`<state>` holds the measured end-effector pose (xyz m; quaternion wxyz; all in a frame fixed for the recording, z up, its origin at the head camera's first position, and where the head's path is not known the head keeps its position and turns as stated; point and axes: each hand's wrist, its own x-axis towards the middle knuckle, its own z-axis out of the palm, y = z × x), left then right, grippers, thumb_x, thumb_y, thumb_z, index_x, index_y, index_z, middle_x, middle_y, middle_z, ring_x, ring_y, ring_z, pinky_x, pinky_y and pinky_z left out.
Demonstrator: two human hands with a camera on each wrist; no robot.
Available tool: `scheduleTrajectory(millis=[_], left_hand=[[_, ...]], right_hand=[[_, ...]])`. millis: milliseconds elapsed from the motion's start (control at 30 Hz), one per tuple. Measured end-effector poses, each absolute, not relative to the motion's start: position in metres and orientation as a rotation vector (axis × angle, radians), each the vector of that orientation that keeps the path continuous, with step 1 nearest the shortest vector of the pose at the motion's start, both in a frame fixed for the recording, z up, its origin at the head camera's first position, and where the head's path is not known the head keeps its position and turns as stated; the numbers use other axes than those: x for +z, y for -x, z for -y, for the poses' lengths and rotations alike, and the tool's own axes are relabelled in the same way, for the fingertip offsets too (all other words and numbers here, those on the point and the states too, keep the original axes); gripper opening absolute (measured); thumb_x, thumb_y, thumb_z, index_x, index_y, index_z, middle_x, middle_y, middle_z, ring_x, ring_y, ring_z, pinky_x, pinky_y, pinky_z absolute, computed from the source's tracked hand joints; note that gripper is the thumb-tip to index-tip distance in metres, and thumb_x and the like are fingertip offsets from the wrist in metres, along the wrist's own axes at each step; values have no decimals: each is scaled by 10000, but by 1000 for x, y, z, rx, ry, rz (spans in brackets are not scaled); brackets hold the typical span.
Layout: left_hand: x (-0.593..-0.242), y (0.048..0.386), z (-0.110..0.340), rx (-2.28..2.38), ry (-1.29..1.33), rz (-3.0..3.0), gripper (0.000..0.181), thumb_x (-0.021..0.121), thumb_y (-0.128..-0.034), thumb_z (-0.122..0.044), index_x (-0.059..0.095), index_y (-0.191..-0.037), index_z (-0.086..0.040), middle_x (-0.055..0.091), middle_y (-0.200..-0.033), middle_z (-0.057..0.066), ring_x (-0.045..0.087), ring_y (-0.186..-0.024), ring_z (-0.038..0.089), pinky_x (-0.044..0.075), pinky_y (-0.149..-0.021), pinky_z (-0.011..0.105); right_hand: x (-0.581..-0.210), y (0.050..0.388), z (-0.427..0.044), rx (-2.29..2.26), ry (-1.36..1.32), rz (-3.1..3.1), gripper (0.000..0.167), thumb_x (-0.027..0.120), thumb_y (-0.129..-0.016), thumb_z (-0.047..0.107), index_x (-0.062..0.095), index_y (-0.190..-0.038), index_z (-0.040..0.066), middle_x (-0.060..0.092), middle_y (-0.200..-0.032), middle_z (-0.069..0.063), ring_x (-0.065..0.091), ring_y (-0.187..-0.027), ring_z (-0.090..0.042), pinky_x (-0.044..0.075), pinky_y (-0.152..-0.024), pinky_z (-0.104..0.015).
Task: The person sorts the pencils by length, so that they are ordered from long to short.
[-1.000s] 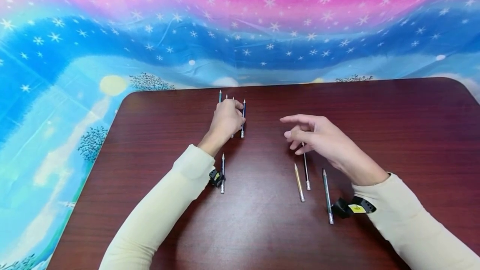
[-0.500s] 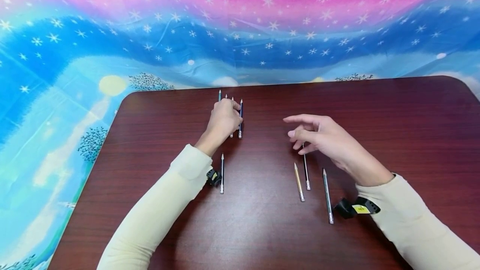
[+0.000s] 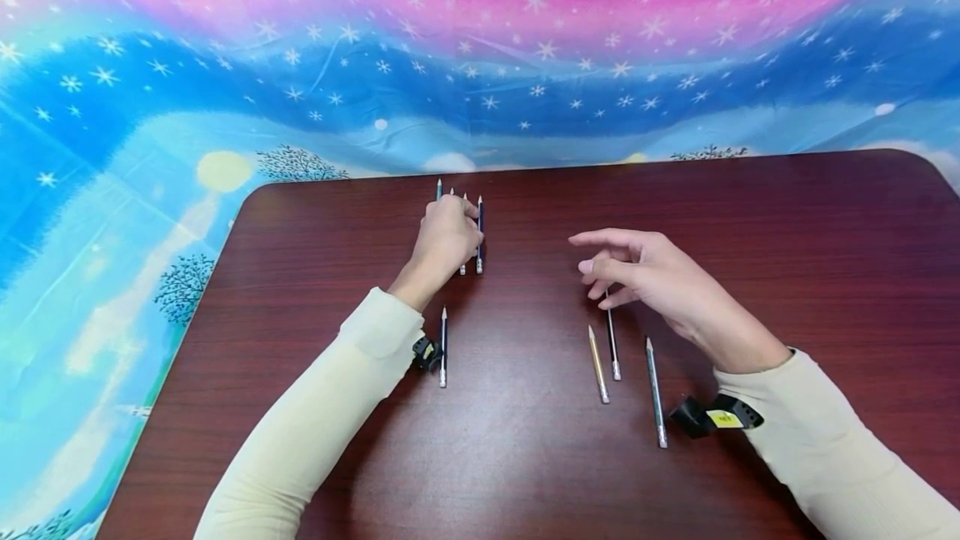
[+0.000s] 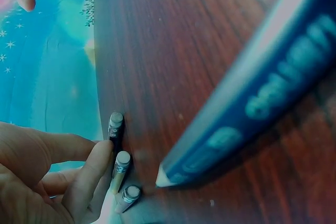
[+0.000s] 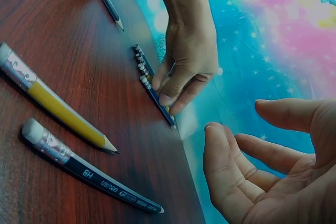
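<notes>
My left hand [image 3: 448,232] rests over a row of pencils near the table's far edge. Its thumb and finger pinch the dark blue pencil [image 3: 480,258] at the right end of that row. The other pencils in the row are partly hidden under the hand; a teal one [image 3: 439,188] shows at the left. In the left wrist view, eraser ends [image 4: 123,159] line up beside the fingers. My right hand [image 3: 633,273] hovers with relaxed fingers, holding nothing. Below it lies a black pencil [image 3: 613,348], its tip end hidden by the fingers, beside a yellow pencil [image 3: 597,365].
A dark green pencil [image 3: 656,394] lies near my right wrist camera. Another dark blue pencil [image 3: 444,348] lies beside the left wrist camera, large in the left wrist view. The brown table [image 3: 525,457] ends at a patterned cloth [image 3: 525,57] behind.
My left hand has drawn the dark blue pencil slightly left, closer to the others in the row. The right hand has shifted a little to the right, still in the air.
</notes>
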<state>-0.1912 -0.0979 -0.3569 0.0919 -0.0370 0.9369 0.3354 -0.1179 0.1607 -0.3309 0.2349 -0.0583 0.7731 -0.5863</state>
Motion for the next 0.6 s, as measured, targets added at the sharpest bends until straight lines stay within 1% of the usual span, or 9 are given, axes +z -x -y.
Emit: scheduleTrajectory(millis=[133, 300, 433, 600], left_hand=[[-358, 191, 98, 1018, 136, -2766, 302, 662, -968, -10, 718, -1264, -28, 776, -1014, 75, 752, -828, 171, 610, -773, 315], [-359, 191, 98, 1043, 153, -2752, 311, 670, -972, -19, 717, -1280, -26, 785, -1047, 85, 778, -840, 182, 635, -794, 325], [-359, 190, 99, 1070, 163, -2737, 318, 666, -979, -18, 712, -1294, -23, 784, -1062, 93, 782, -844, 190, 642, -764, 319], [-360, 191, 99, 1100, 183, -2719, 335, 654, -982, -6, 703, -1312, -24, 776, -1042, 92, 777, -836, 186, 640, -723, 292]], right_hand=[[-331, 118, -161, -1613, 156, -2115, 522, 657, -1018, 155, 526, -1507, 28, 708, -993, -100, 708, -846, -185, 640, -768, -324], [-332, 118, -162, -1619, 149, -2109, 525, 661, -1019, 160, 525, -1507, 25, 713, -981, -84, 707, -838, -169, 640, -766, -320], [-333, 118, -163, -1620, 146, -2106, 528, 667, -1020, 169, 525, -1508, 26, 712, -978, -82, 709, -837, -169, 641, -767, -319], [-334, 118, -164, -1618, 144, -2107, 530, 668, -1022, 181, 525, -1510, 32, 713, -978, -79, 708, -839, -172, 642, -766, -317]])
